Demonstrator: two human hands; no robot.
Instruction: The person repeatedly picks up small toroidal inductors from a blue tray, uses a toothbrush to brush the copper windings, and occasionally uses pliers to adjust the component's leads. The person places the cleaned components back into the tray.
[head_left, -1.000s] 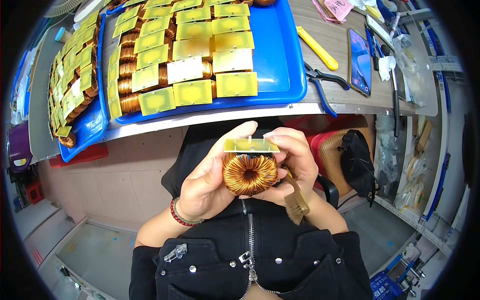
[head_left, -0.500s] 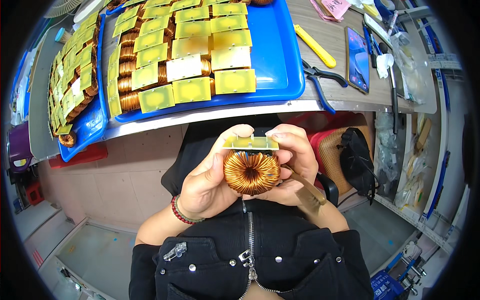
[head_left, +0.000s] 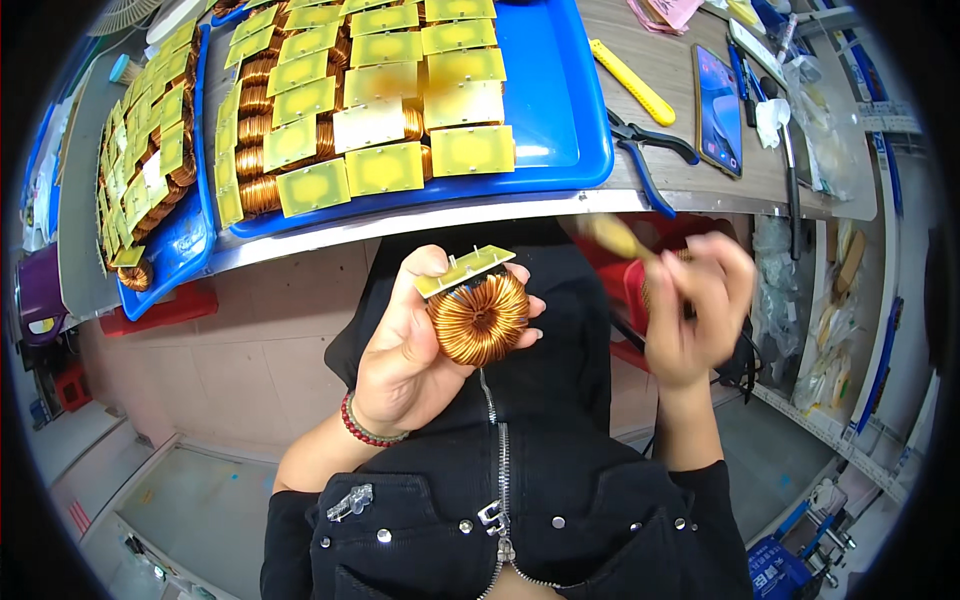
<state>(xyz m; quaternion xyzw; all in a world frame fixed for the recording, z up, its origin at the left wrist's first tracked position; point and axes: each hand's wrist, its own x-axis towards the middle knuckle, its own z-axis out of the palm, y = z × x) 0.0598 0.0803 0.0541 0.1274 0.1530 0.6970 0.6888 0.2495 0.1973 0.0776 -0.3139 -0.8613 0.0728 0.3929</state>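
Copper coil (head_left: 478,338): over the lap (head_left: 570,300), off the worktop (head_left: 668,55); board (head_left: 466,272) at 12 o'clock on it, right end tipped up, pins exposed.
Left hand (head_left: 400,350): from 8 o'clock, grip closed round the coil, fingertips out at 3 o'clock; probably wrapped low to leave the pinned face uncovered.
Right hand (head_left: 698,310): at 3 o'clock, apart from the coil; grip pinching a brush (head_left: 615,236), motion-blurred.
Blue tray (head_left: 550,130): at 12 o'clock, similar pieces (head_left: 472,150) in rows, boards up, presumably to spare the pins.
Second tray (head_left: 178,272): at 10 o'clock, crowded.
Tools: knife (head_left: 632,82) at 1 o'clock, pliers (head_left: 648,178) and phone (head_left: 718,112) towards 2.
In the way: tray rim, worktop edge.
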